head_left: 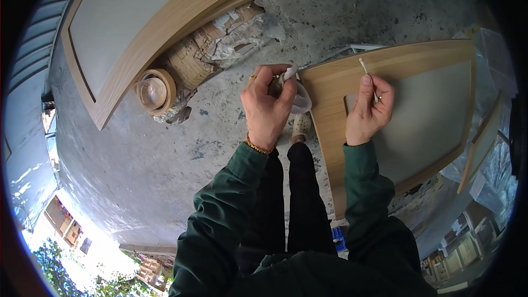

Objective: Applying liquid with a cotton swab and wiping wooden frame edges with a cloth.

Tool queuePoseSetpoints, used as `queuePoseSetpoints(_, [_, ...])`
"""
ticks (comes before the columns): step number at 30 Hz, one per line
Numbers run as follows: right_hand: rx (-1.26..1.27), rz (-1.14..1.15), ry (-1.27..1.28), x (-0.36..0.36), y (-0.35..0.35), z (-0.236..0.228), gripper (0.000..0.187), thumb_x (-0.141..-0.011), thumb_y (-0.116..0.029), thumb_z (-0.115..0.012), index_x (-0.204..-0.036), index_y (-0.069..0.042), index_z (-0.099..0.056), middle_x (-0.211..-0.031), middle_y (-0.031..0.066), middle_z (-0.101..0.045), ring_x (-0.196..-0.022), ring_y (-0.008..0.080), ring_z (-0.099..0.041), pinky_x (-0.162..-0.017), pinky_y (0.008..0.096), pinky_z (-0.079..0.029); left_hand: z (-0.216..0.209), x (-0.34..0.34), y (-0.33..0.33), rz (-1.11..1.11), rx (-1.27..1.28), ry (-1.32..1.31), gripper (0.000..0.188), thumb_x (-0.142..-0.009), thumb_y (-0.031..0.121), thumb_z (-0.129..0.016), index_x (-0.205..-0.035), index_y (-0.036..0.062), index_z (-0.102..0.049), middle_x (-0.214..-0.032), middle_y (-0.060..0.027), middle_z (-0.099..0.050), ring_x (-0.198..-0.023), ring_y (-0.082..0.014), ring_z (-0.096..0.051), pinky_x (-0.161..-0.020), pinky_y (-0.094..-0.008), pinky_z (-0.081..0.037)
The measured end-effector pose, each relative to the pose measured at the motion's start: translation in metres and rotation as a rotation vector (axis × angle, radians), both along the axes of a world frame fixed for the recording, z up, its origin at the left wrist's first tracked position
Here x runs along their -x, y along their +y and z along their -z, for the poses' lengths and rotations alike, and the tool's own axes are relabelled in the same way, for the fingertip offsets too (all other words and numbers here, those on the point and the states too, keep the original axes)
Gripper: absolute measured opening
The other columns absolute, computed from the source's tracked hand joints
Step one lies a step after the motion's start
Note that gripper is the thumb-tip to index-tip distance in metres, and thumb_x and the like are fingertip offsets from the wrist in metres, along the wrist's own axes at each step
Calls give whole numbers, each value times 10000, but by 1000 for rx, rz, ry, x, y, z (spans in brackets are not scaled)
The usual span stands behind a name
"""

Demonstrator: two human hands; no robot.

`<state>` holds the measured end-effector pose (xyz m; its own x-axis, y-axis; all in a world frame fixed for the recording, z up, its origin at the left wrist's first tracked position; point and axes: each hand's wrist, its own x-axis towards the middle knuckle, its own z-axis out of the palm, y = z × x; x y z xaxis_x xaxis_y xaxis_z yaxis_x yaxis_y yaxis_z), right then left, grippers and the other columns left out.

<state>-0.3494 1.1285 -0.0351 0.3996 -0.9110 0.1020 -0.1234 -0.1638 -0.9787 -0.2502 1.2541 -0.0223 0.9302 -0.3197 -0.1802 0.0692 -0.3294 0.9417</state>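
Note:
My right hand pinches a thin cotton swab, its pale tip pointing up and away from me. It hovers over a wood-framed panel with a grey inset. Left of it, my left hand is closed, thumb against fingers, on a white crumpled piece that looks like tissue or soft plastic. Beside that hand hangs a translucent plastic cup or bag; whether the same fingers hold it I cannot tell. My palm and fingers hide part of what is there.
A second wood-framed panel lies at the far left. By its edge are a roll of tape with a clear cup and torn cardboard. Plastic wrapping lies at the right. My shoe is on the concrete floor.

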Motion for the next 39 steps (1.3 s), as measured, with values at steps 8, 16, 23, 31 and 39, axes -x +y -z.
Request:
queuePoseSetpoints(8, [-51, -15, -8, -3, 2, -5, 122, -885, -113, -614, -922, -8, -563, -813, 14, -595, -693, 49, -508, -614, 183, -418, -7, 1, -1, 61, 208, -53, 167, -864, 122, -593, -876, -37, -639, -828, -75, -601, -701, -133, -541, -620, -242, -426])
queuePoseSetpoints(16, [44, -31, 30, -6, 2, -10, 116, -888, -131, -612, -911, -27, -564, -695, -5, -567, -559, 31, -472, -489, 173, -373, -14, 8, -12, -62, 80, 168, 152, -778, 112, -732, -843, -15, -681, -835, -32, -591, -730, -75, -530, -636, -202, -423])
queuePoseSetpoints(23, [98, -35, 44, -10, 2, -13, 107, -881, -112, -618, -907, -26, -560, -674, -8, -563, -524, 24, -454, -463, 174, -360, -17, 8, -18, -201, 63, 399, 197, -754, 139, -762, -828, -20, -672, -706, -16, -607, -597, -43, -498, -544, -183, -407])
queuePoseSetpoints(31, [109, -50, 79, -7, 1, -10, 99, -872, -94, -626, -894, -23, -561, -689, -5, -575, -527, 21, -459, -482, 170, -379, -16, 10, -19, -258, 77, 482, 183, -768, 131, -748, -853, -14, -676, -724, -16, -627, -632, -59, -535, -571, -190, -423])
queuePoseSetpoints(39, [113, -58, 75, -6, 1, -9, 104, -866, -91, -634, -896, -20, -564, -697, 2, -584, -543, 20, -463, -492, 170, -387, -12, 12, -21, -290, 110, 423, 206, -759, 157, -758, -807, -23, -671, -666, -22, -625, -550, -38, -495, -487, -180, -390])
